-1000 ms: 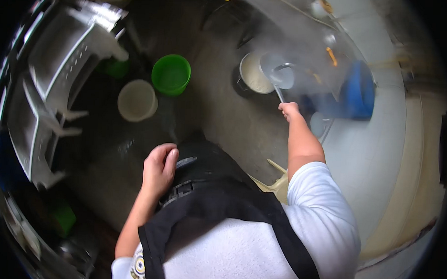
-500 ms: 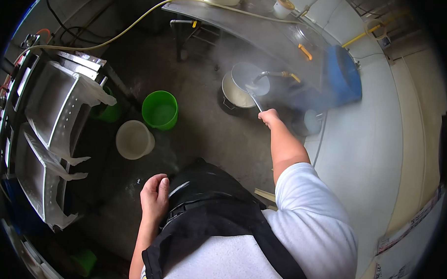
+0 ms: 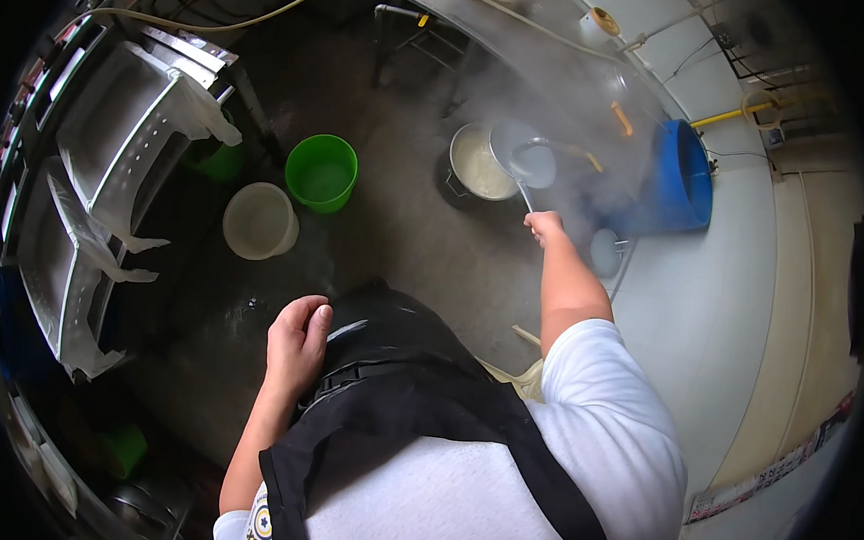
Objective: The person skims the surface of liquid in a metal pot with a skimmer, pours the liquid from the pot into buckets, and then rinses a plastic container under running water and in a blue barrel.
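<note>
Shifted rightward relative to the pot [image 3: 476, 167], the round scoop [image 3: 509, 144] lies beyond the right grip [image 3: 544, 226], which is closed around its handle [image 3: 524, 196].

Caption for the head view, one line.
Right hand grips a strainer-like tool's handle beside a steaming pot; left hand holds nothing visible.

long-handled pan [image 3: 506, 145] shifted sideways, more of the pot [image 3: 477, 169] uncovered
</note>
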`<state>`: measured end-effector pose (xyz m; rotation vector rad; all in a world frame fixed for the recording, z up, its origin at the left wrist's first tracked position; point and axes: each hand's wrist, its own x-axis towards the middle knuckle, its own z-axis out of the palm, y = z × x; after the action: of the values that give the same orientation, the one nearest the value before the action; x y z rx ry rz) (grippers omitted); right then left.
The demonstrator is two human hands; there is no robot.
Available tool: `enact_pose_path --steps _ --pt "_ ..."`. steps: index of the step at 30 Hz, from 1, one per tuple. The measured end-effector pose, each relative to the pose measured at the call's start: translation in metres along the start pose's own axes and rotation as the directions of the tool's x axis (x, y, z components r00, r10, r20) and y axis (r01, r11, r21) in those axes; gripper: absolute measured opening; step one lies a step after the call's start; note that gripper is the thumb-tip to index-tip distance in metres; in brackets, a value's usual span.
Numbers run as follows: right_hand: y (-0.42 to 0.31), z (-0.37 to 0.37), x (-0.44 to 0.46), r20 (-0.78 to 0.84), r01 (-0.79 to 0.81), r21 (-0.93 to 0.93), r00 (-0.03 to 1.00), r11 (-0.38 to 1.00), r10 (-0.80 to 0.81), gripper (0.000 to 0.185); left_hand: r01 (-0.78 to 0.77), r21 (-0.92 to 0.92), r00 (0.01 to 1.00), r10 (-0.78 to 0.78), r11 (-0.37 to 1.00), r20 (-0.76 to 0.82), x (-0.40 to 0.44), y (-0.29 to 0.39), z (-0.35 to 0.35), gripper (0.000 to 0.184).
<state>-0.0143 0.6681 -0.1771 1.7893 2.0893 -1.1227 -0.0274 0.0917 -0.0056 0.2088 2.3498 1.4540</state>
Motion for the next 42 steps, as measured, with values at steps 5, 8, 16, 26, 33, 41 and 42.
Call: enact_pose_path --steps 5,8,16,26,33,41,42 --pt "0.002 0.001 0.001 -0.013 -0.015 0.016 1.000 1.000 0.015 0.018 0.027 -0.044 1.000 -0.028 0.999 -0.013 -0.002 -0.006 0.003 0.025" --pt "-0.001 0.003 -0.006 -0.014 -0.007 0.019 1.000 1.000 0.007 0.020 0.032 -0.041 0.999 -0.033 0.999 -0.011 -0.002 -0.007 0.004 0.025" --pt "0.005 0.018 0.002 -0.042 0.023 0.013 0.999 1.000 -0.023 0.021 0.021 -0.029 1.000 -0.021 0.999 0.000 -0.003 -0.009 0.005 0.025" --pt "-0.004 0.030 -0.008 -0.049 0.043 0.036 0.998 0.998 -0.041 0.018 0.049 -0.056 0.999 -0.049 0.997 0.009 -0.007 -0.009 -0.001 0.026" --pt "-0.006 0.041 -0.007 -0.073 0.059 0.006 0.996 0.998 -0.058 0.018 0.014 -0.015 1.000 -0.014 1.000 -0.028 -0.010 -0.015 -0.008 0.026" --pt "-0.004 0.036 -0.008 -0.077 0.071 -0.131 0.994 0.989 -0.082 0.019 0.059 -0.056 0.998 -0.059 0.997 -0.002 -0.009 -0.016 -0.010 0.025" --pt "-0.007 0.035 -0.013 -0.077 0.072 -0.130 0.994 0.989 -0.082 0.019 0.044 -0.054 0.999 -0.044 0.998 -0.005 -0.009 -0.017 -0.010 0.025"
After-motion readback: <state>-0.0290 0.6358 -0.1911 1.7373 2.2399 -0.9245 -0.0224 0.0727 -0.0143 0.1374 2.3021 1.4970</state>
